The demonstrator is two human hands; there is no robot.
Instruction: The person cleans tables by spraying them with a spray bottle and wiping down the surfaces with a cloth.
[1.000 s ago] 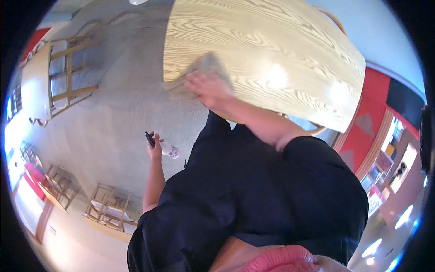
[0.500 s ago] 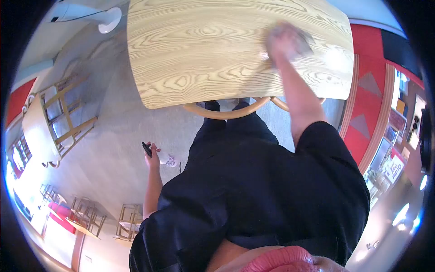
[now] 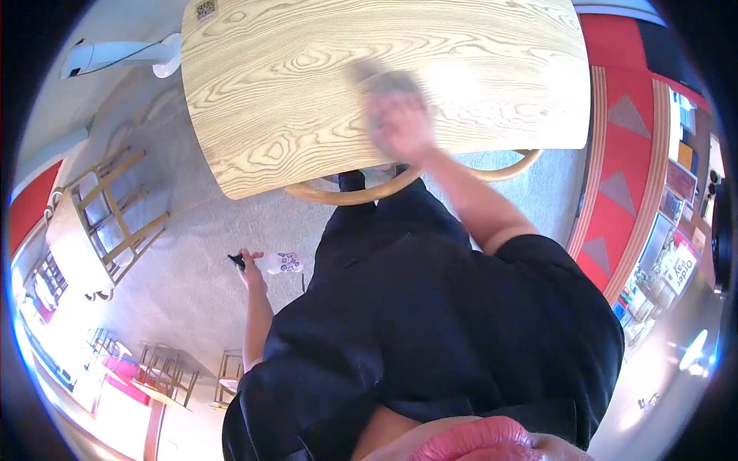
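Observation:
My right hand (image 3: 403, 129) presses a greyish cloth (image 3: 390, 83) onto the light wood-grain table (image 3: 277, 100). Both the hand and the cloth are smeared by motion. Low at my left side, my left hand (image 3: 252, 269) is closed around the neck of a spray bottle. The spray bottle (image 3: 286, 263) has a white body with a purple pattern and a black trigger head (image 3: 237, 261). It hangs above the floor, away from the table.
Curved wooden chair backs (image 3: 361, 194) stand between me and the table edge. A QR-code sticker (image 3: 205, 9) is at the table's far left corner. Another table with chairs (image 3: 81, 238) is at left, and a red panelled counter (image 3: 619, 154) at right.
My right hand has swept left across the tabletop with the cloth. The view has shifted, bringing the QR-code sticker in. More of the spray bottle's body shows beside my left hand.

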